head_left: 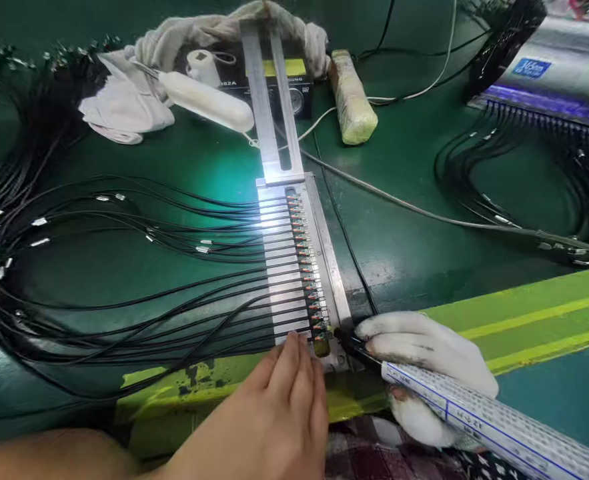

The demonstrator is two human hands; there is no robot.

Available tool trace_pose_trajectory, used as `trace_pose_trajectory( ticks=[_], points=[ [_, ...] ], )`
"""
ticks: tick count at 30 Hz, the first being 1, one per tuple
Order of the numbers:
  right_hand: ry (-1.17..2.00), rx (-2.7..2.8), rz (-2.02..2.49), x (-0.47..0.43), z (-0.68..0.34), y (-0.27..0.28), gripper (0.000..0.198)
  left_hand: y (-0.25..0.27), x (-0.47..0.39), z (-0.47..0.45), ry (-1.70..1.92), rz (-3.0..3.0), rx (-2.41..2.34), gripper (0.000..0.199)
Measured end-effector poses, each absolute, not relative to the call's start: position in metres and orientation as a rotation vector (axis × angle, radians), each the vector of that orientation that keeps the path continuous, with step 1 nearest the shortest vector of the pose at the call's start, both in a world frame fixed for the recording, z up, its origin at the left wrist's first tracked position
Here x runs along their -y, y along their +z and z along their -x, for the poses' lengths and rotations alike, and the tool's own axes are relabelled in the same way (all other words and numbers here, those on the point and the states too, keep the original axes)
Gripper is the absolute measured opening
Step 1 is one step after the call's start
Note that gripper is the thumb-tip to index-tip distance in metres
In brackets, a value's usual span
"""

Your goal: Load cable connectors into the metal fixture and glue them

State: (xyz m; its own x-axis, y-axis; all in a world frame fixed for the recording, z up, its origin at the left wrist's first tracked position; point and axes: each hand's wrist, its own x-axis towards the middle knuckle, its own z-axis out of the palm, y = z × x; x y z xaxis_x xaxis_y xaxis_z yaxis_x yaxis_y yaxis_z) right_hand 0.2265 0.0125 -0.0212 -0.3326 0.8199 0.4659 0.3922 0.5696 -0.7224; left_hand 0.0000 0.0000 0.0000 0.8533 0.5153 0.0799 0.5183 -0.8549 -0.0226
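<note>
A long metal fixture (279, 267) holds a row of black cables (234, 290), their bared ends with small connector parts (307, 270) lined up along a slot. My left hand (284, 407) is bare, its fingers pressed together, with the fingertips down on the fixture's near end by the last cables. What lies under them is hidden. My right hand (424, 353), in a white glove, is closed around a white printed tube-shaped tool (474, 410) with a black nozzle. The nozzle's tip is at the nearest connector, right beside my left fingertips.
Bright light falls on the fixture's far half. Behind stand a black box (301, 97), a white-handled tool (207, 100), a white glove (127, 107) and a wrapped block (354, 97). A silver UV lamp (559, 67) over cables is at right; yellow-green tape (539, 320) runs along the front.
</note>
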Motion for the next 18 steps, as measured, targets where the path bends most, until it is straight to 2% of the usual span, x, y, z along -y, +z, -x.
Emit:
trace_pose_trajectory(
  ticks=[18],
  points=[
    [0.61,1.945,0.992,0.008,-0.227,-0.025,0.022,0.024,0.007,0.004,0.083,3.098,0.891,0.04]
  ],
)
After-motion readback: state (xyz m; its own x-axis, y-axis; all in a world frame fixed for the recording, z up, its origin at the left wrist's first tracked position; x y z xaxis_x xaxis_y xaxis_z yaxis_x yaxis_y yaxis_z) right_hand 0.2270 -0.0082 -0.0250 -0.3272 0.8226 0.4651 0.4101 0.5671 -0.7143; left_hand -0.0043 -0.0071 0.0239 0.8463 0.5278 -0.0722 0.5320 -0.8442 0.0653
